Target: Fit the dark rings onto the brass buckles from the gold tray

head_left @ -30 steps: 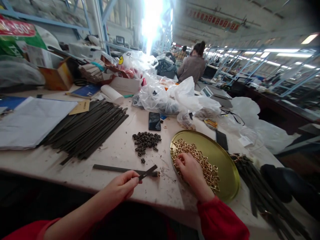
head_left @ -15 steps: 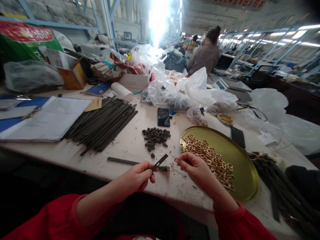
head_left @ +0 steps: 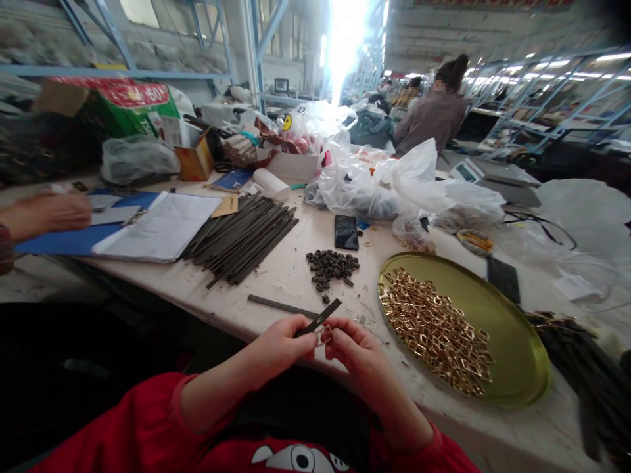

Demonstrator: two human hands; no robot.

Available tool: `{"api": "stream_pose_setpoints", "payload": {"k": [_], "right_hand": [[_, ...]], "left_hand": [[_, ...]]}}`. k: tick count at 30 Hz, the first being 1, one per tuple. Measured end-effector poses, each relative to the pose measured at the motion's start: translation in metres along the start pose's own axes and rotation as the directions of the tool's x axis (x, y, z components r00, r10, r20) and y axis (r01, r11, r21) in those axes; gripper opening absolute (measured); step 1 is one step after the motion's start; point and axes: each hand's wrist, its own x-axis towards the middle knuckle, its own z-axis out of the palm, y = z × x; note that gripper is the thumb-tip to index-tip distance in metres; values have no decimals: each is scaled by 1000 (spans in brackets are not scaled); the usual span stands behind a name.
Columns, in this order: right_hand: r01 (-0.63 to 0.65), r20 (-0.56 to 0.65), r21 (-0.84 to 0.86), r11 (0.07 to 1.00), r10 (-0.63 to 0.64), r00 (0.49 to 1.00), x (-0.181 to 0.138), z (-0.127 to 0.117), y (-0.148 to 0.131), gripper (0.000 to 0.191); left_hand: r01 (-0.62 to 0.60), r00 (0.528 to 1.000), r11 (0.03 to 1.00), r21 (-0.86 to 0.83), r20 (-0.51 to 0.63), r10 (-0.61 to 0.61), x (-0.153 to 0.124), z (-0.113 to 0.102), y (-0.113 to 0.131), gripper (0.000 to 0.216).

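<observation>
My left hand (head_left: 286, 341) is closed on a dark strap (head_left: 329, 311) with a small slot in it, its end pointing up and to the right. Close beside it, my right hand (head_left: 357, 348) pinches a gold buckle (head_left: 324, 336) at the strap, between the two hands. Whether the strap passes through the buckle I cannot tell. Another dark strip (head_left: 280, 306) lies on the table just beyond my left hand. Past my hands is a pile of small dark loops (head_left: 332, 266). To the right, many gold buckles (head_left: 434, 328) are heaped on a gold oval tray (head_left: 522, 368).
A bundle of dark strips (head_left: 246, 236) lies at left beside white papers (head_left: 162, 226). A co-worker's hand (head_left: 64, 213) is over the papers' left side. A phone (head_left: 346, 232) and plastic bags (head_left: 374, 187) sit farther back. More straps (head_left: 576, 368) lie at far right.
My right hand has moved left from near the tray, bringing the gold buckle to the strap in my left hand. The view has swung left, and a co-worker's hand now shows at the left.
</observation>
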Motion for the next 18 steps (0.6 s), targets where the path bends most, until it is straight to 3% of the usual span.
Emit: {"api": "stream_pose_setpoints", "payload": {"k": [5, 13, 18], "right_hand": [[-25, -35, 119, 993, 29, 999, 0, 5, 11, 23], [-102, -29, 115, 988, 106, 994, 6, 5, 12, 22], [-68, -30, 90, 994, 71, 997, 5, 7, 13, 19]], "left_hand": [[-18, 1000, 998, -65, -13, 17, 1, 0, -7, 24], [-77, 996, 996, -36, -39, 76, 6, -2, -11, 24], [-107, 992, 994, 13, -71, 108, 9, -4, -11, 21]]}}
